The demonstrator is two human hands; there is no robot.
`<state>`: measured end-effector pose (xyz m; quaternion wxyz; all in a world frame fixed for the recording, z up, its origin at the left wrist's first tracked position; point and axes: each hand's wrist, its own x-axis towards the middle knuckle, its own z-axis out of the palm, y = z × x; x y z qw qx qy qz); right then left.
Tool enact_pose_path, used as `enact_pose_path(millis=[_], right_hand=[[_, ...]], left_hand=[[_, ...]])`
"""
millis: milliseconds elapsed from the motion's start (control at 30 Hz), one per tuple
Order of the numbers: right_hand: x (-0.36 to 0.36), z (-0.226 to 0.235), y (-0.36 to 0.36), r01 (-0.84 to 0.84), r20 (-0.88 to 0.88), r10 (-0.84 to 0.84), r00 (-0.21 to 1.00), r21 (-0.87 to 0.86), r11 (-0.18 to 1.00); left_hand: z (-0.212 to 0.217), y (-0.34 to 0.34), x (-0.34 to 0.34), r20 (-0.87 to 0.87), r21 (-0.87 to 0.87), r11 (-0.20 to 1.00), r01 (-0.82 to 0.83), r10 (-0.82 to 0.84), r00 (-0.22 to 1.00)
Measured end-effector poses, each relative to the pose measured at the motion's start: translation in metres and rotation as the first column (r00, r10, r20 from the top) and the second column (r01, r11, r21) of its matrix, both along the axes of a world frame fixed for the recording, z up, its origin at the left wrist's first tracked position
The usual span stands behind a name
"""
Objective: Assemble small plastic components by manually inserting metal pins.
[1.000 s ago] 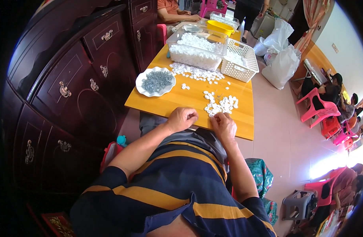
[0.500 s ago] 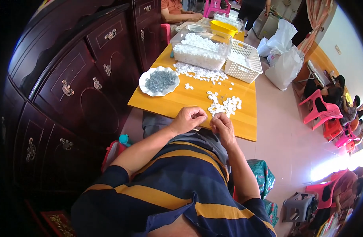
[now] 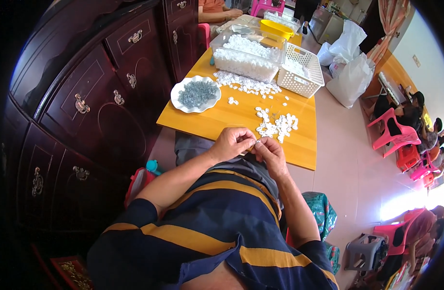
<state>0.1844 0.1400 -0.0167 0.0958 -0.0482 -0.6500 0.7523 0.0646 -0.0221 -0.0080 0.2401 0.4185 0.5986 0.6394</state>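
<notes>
My left hand [image 3: 233, 144] and my right hand [image 3: 272, 155] meet fingertip to fingertip at the near edge of the wooden table [image 3: 207, 121]. Thumb and forefinger are pinched on both. A tiny white piece shows where the tips touch, seemingly in the right hand's grip; whatever the left pinches is too small to make out. Just beyond the right hand lies a loose cluster of small white plastic pieces [image 3: 281, 126]. Left of it, a scalloped white dish [image 3: 175, 99] holds a heap of small grey translucent pieces [image 3: 198, 93].
A clear bin [image 3: 246, 64] full of white pieces stands behind more scattered white pieces [image 3: 246, 84]. To its right is a white perforated basket [image 3: 299, 86], with a yellow tub [image 3: 276, 30] behind. Dark cabinets [image 3: 86, 92] line the left. Another person's arm [image 3: 222, 16] rests farther back.
My two hands, slightly apart before, have come together at the fingertips. The view has shifted slightly; the things on the table lie as they did.
</notes>
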Motion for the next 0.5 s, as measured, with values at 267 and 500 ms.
enact_pose_path(millis=[267,500], right_hand=[[-0.0012,-0.0025,0.0015,0.021,0.058,-0.019,0.998,-0.022,1.0],[-0.0033,-0.007,0.0046,0.036,0.114,-0.013,0.993,-0.199,0.979]], left_hand=[[0.0084,0.0009,0.0052,-0.119,0.039,0.995,-0.088,0.092,0.989],[0.0082,0.0019,0.005,-0.216,0.07,0.99,-0.122,0.134,0.967]])
